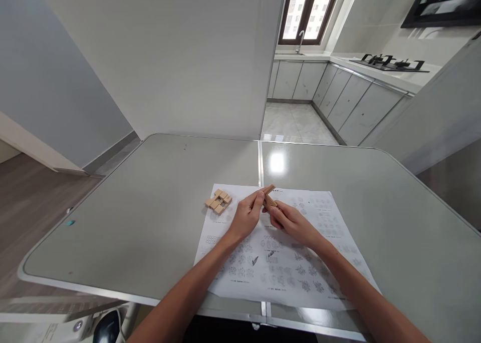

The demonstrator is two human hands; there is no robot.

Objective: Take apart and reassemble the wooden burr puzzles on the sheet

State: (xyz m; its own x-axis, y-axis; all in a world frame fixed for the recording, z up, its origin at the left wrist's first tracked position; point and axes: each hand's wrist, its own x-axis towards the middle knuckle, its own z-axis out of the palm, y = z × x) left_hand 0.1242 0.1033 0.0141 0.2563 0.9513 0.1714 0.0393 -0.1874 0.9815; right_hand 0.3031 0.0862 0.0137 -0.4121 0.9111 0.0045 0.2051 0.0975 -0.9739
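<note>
Above the top part of a printed paper sheet (259,283), my two hands meet around light wooden puzzle pieces (269,201). My left hand (247,214) pinches one piece, whose end sticks up past the fingertips. From the other side, my right hand (289,219) grips a wooden piece that touches or crosses the first; whether they are joined I cannot tell. Fingers hide part of both. Left of my hands, a flat cluster of small wooden blocks (218,202) lies at the sheet's upper left edge.
The sheet lies across the metal seam (260,162) of a grey table (150,208). A small teal object (70,223) is near the table's left edge. Below the left front edge are a white box (67,328) and a dark rounded object (107,328). Beyond stands a kitchen counter (376,72).
</note>
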